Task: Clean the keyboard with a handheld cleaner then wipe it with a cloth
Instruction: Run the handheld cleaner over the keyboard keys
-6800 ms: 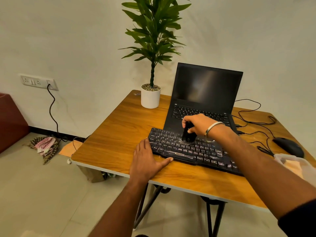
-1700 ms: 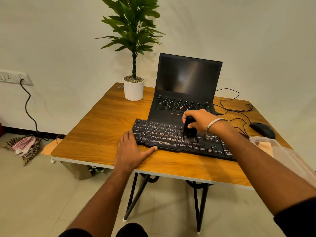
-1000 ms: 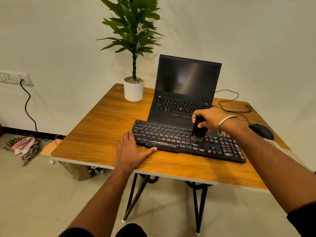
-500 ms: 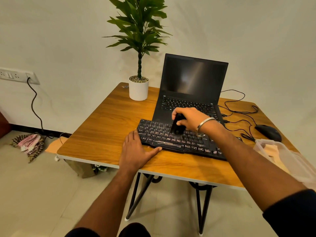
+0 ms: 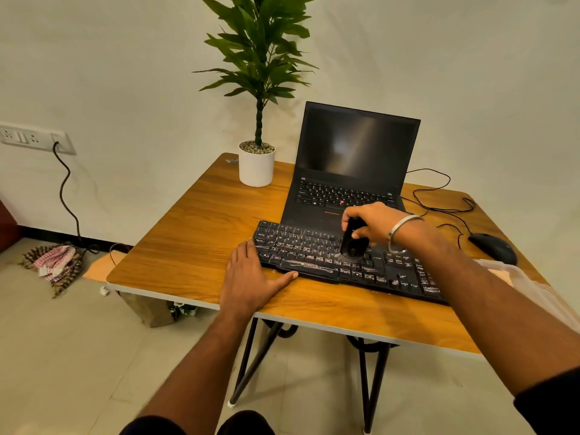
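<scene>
Cleaner point(image 5: 353, 243) further right, keys beneath hidden

My left half of the table point(image 5: 188, 246) is bare wood, open to the far edge but for the potted plant point(image 5: 256, 166) there. The laptop point(image 5: 351, 171) blocks behind the keyboard point(image 5: 314, 246); cables point(image 5: 439, 202), a mouse point(image 5: 492, 248) crowd the right edge.

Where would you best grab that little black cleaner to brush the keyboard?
Probably around its upper body, from above. The handheld cleaner stands nearly upright with its bristle end down on the keyboard, so only the top is free. The right hand wraps it there.
</scene>
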